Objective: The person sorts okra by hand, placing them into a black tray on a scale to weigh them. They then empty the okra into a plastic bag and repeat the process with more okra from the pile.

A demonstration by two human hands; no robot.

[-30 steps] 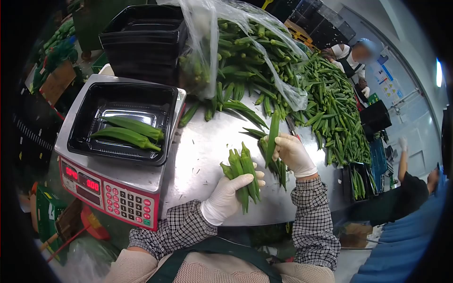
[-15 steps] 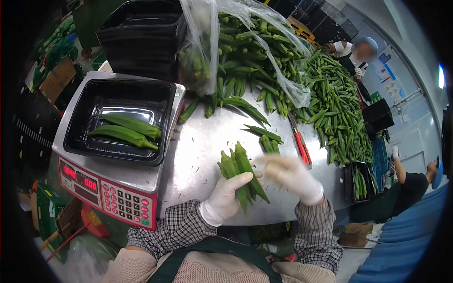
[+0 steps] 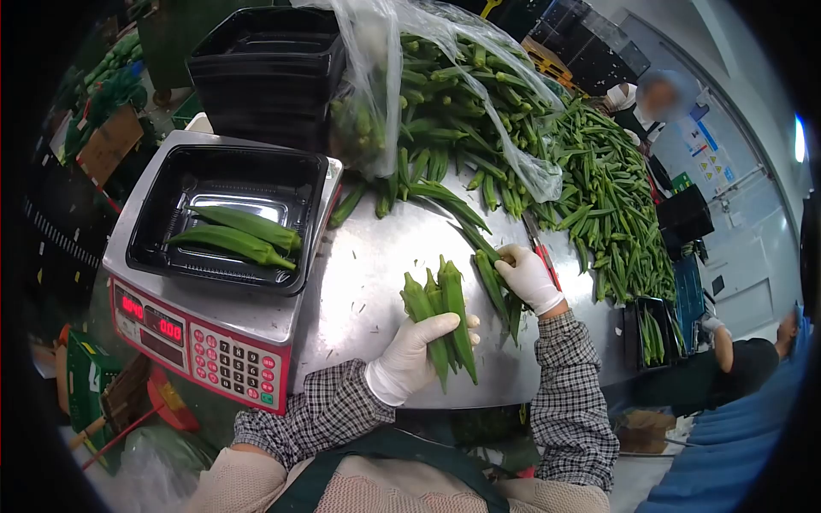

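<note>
My left hand point(image 3: 410, 355), in a white glove, is closed around a small bunch of okra point(image 3: 438, 316) above the metal table point(image 3: 359, 282). To its right, my gloved right hand point(image 3: 526, 278) pinches the upper end of an okra pod point(image 3: 492, 286) beside a few other pods. Two okra pods point(image 3: 231, 239) lie in a black plastic tray point(image 3: 141, 231) on the scale point(image 3: 256, 321) at the left. Just behind my right hand are red-handled scissors point(image 3: 545, 255), partly covered.
A large okra heap point(image 3: 599, 188) and a clear plastic bag point(image 3: 534, 175) cover the back. Stacked black trays point(image 3: 256, 94) stand behind the scale. Another black tray point(image 3: 633, 329) with okra is at the right. Two other people are at the right side.
My right hand has moved from near the bunch to the pods on the table and closed on one. My left hand still holds its bunch. The whole view has shifted slightly.
</note>
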